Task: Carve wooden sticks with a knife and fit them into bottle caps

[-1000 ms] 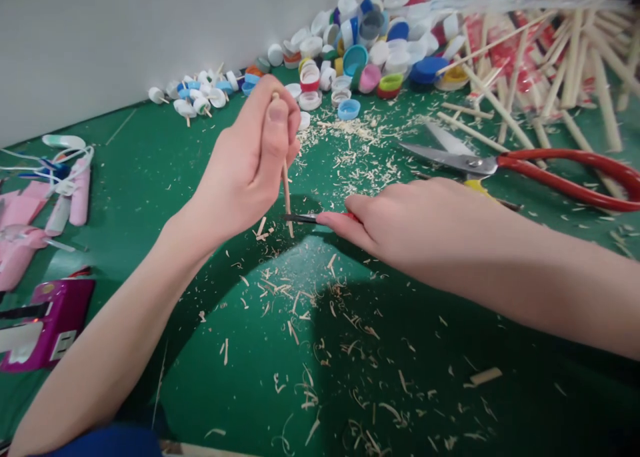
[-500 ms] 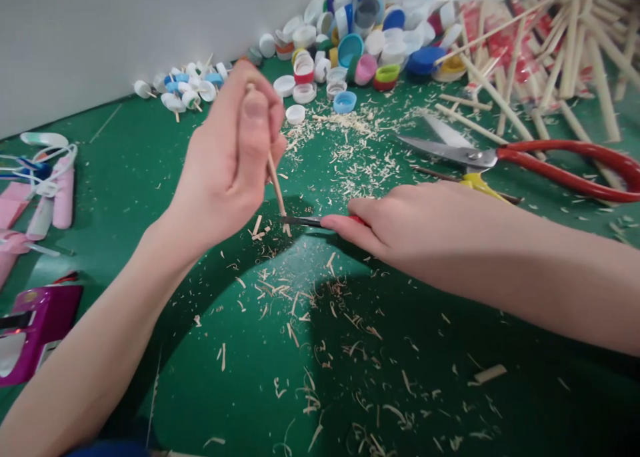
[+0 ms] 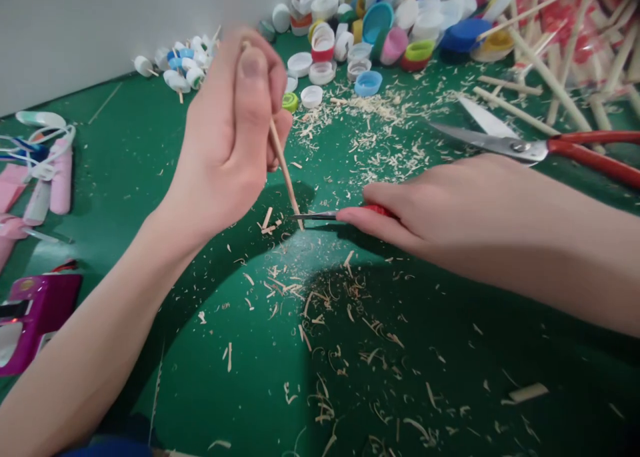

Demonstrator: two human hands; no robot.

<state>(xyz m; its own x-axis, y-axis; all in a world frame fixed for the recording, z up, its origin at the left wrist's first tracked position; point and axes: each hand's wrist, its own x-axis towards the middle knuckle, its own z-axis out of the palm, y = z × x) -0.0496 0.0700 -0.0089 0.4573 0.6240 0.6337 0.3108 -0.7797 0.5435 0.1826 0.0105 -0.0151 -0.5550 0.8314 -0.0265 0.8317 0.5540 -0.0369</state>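
My left hand (image 3: 245, 110) is closed around a wooden chopstick (image 3: 284, 164), thumb along it, and its lower end slants down toward the green table (image 3: 200, 410). In my right hand (image 3: 425, 204) is a small knife (image 3: 317, 216) with a dark narrow blade and a red handle mostly hidden by the fingers. The blade lies across the chopstick just above its tip. Thin wood shavings (image 3: 285, 287) are scattered below and around both hands.
Large open scissors (image 3: 520, 147) with red handles lie beyond my right hand. Plastic bottle caps (image 3: 377, 20) and loose chopsticks (image 3: 550, 90) are heaped at the back. Caps on small sticks (image 3: 185, 64), a magenta device (image 3: 45, 310) and a pink corded tool (image 3: 61, 177) lie left.
The view has shifted slightly. The chopstick's lower end and the blade have moved a little right, and the splayed sliver at the tip is gone. Both hands keep their grips.
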